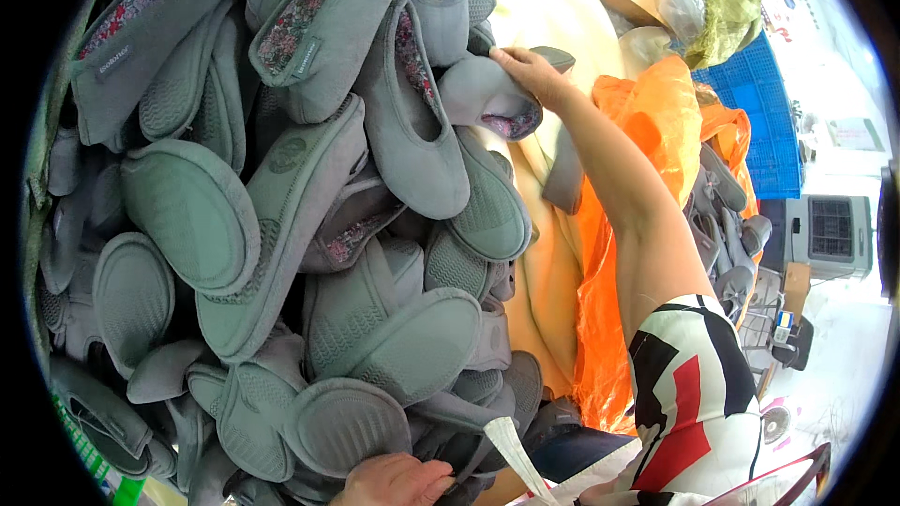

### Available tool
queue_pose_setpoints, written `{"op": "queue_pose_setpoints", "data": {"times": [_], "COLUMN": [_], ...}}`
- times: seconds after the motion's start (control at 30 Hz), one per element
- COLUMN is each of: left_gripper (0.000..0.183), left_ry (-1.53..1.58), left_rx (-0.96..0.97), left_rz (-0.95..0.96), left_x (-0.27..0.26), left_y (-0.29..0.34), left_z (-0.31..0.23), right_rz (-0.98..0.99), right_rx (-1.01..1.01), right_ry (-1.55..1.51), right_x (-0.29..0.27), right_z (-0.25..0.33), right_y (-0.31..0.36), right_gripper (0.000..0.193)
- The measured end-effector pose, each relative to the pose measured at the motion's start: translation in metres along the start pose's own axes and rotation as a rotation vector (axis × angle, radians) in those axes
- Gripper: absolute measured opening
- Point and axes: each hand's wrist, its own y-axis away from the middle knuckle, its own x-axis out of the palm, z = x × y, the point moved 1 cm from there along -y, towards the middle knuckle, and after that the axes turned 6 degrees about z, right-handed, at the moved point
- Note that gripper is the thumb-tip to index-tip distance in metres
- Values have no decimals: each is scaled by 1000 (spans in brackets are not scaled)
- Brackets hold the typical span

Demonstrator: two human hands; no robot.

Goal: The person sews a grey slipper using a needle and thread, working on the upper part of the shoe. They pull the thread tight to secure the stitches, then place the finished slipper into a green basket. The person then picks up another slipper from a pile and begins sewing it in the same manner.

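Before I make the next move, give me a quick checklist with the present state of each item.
1. Right grip on a slipper: ok, closed over the edge of a grey slipper with floral lining.
2. Left grip holding something: cannot tell, partly cut off by the lower edge, beside an upturned sole.
3. Held slipper clear of its neighbours: cannot tell, they overlap in this view.
4. Pile in order: not ok, slippers lie jumbled, some sole-up, others showing their openings.
5. Right forearm unobstructed: ok, nothing lies across it; it passes in front of the orange plastic.
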Motion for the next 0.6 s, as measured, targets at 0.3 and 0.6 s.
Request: {"op": "queue_pose_setpoints", "data": {"times": [0.3,0.6], "left_gripper": [17,22], "left_ry": [117,116], "left_rx": [-43,-35], "left_rz": [62,62], "left_x": [-6,1], "left_y": [-2,4], "left_z": [10,26], "right_rz": [74,-485], "right_rx": [-87,346], "right_ry": [88,-498], "right_x": [10,23], "right_z": [-37,-36], "right_y": [72,-24], "right_gripper": [48,66]}}
